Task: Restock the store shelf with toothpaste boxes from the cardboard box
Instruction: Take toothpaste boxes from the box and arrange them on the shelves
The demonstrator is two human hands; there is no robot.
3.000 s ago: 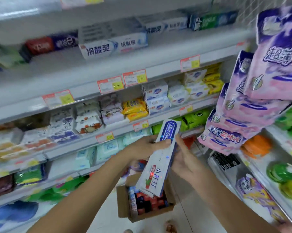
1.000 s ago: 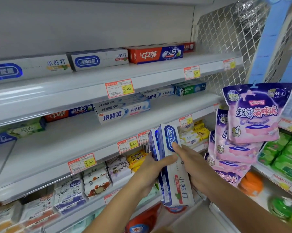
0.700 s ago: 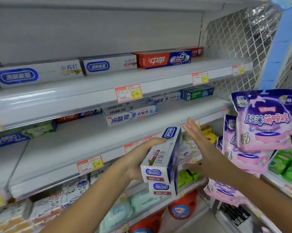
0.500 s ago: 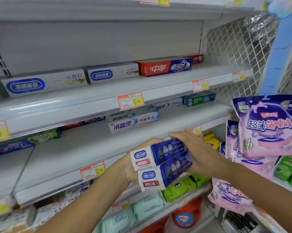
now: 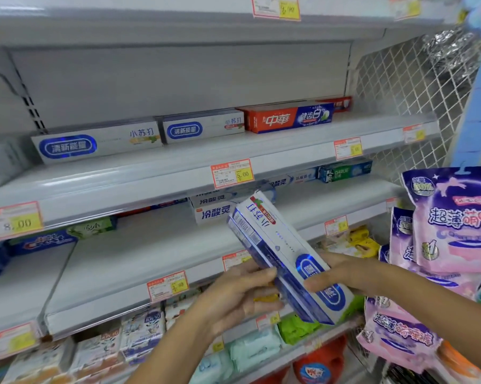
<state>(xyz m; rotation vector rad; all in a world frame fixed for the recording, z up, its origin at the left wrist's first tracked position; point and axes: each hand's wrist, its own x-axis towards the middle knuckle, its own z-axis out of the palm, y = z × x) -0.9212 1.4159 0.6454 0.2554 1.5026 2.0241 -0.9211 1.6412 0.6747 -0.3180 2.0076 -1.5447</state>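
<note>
Swung the toothpaste boxes [image 5: 278, 245] from end-on to lengthwise, nose tipped up toward the middle shelf [image 5: 150, 253], probably to slide in long-side-out like the white boxes [image 5: 95, 145] above. Gripping the pair mid-air from underneath with left hand [image 5: 233, 297], right hand [image 5: 353, 275] curled over top, keeping them stacked.

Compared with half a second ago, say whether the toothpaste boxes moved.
Yes: the toothpaste boxes swung from level to tilted, far end raised beside the shelved white box.
</note>
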